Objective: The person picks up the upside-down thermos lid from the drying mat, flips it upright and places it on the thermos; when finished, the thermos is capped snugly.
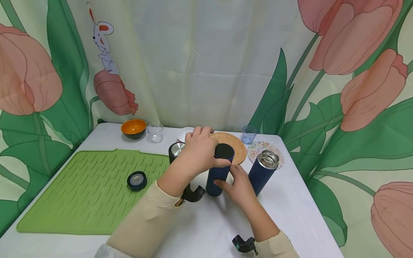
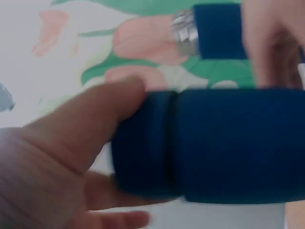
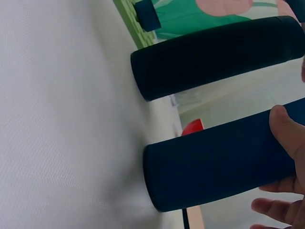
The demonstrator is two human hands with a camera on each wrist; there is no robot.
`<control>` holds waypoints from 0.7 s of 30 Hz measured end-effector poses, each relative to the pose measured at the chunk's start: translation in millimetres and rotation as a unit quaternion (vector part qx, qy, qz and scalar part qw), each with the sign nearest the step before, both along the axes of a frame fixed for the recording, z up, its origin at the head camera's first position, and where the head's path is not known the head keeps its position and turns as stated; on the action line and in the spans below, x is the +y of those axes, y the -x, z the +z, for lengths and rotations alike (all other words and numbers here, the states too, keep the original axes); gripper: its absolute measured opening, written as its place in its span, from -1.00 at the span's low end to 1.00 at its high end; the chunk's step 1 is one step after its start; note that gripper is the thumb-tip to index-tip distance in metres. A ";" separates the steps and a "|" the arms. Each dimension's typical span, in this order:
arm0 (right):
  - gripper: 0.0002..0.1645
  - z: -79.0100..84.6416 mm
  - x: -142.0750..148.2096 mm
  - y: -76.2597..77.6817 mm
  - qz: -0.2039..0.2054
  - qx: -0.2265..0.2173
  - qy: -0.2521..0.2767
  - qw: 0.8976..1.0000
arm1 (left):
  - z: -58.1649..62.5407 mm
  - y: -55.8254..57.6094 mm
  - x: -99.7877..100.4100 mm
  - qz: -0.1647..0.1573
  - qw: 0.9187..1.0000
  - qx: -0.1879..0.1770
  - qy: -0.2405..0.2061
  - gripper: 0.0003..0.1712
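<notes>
A navy vacuum flask (image 1: 214,181) stands upright on the table, a dark lid (image 1: 224,151) on its top. My left hand (image 1: 200,150) grips that lid from above, thumb on one side and fingers round the other, as the left wrist view shows. Lower down, my right hand (image 1: 238,184) holds the flask's body between thumb and fingers. Just right of it is a second navy flask (image 1: 262,173) without a lid, its steel threaded neck bare. A dark flask (image 1: 173,152) with a steel top stands behind my left wrist, partly hidden.
On the green mat (image 1: 96,193) at left lies a loose dark lid (image 1: 137,180). Along the back are an orange bowl (image 1: 133,128), a clear glass (image 1: 155,132), a white bowl (image 1: 184,133), a round wooden board (image 1: 237,145), a bluish glass (image 1: 249,134) and a floral plate (image 1: 256,148).
</notes>
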State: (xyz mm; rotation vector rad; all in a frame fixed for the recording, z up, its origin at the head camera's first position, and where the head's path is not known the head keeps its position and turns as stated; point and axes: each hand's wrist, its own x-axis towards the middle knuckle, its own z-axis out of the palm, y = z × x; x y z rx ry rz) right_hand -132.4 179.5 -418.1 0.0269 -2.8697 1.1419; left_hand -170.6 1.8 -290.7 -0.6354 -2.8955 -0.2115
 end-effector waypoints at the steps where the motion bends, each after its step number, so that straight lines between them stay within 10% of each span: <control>1: -0.08 -0.3 -0.1 0.6 0.000 -0.002 -0.001 1.000 | 2.7 1.7 -1.9 -0.005 1.000 -0.015 0.004 -0.24; 6: -0.08 -2.2 1.5 0.1 -0.002 0.000 -0.003 1.000 | 9.4 -0.6 1.5 -0.006 0.999 -0.030 0.038 -0.24; 15: -0.14 -0.5 4.8 0.7 0.023 0.028 -0.002 0.999 | -10.3 -15.5 33.4 0.111 0.988 0.085 0.059 0.19; 21: -0.09 2.1 3.3 1.6 0.020 0.008 -0.002 1.000 | 0.2 -2.1 22.4 0.033 0.999 0.007 0.040 -0.07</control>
